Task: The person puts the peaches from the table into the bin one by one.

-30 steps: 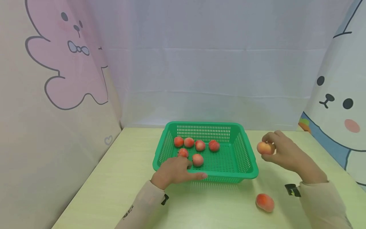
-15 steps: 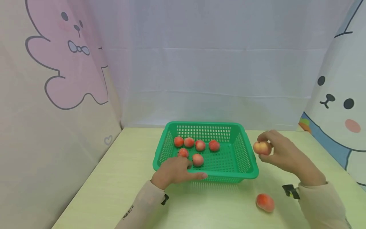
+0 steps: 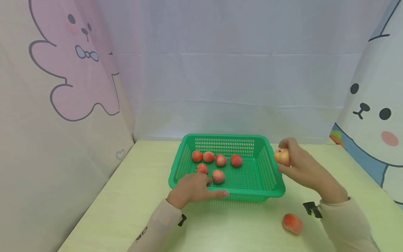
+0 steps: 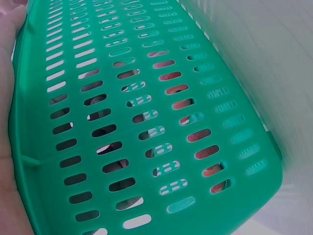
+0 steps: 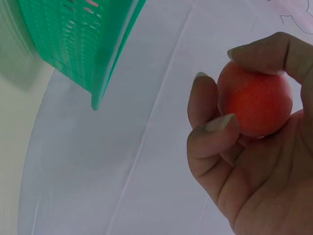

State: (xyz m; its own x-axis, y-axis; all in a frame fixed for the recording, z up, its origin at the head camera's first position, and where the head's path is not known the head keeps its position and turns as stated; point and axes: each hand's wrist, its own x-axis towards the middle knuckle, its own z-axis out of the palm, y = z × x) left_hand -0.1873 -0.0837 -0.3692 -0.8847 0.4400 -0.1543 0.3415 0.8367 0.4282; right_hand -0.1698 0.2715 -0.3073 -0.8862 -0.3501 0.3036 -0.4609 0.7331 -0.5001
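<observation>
A green slotted plastic basket (image 3: 248, 193) stands on the table with several red peaches (image 3: 218, 176) in its left and middle part. My left hand (image 3: 190, 188) holds the basket's front rim, fingers inside and thumb along the outside; in the left wrist view its edge shows beside the slotted basket wall (image 4: 122, 103). Off the basket's right side, my right hand (image 3: 299, 167) holds a yellow-red peach (image 3: 282, 157) between thumb and fingers. From the right wrist, that peach (image 5: 257, 100) looks red and round, apart from the basket.
One more peach (image 3: 292, 223) lies on the pale table (image 3: 230, 227) in front of the basket's right corner. A white curtain (image 3: 233, 80) hangs behind, with cartoon-printed cloths on the left (image 3: 69, 63) and right (image 3: 377, 105).
My right hand has moved left with its peach, up to the basket's right rim. The left hand, the basket and the other peaches stay in place.
</observation>
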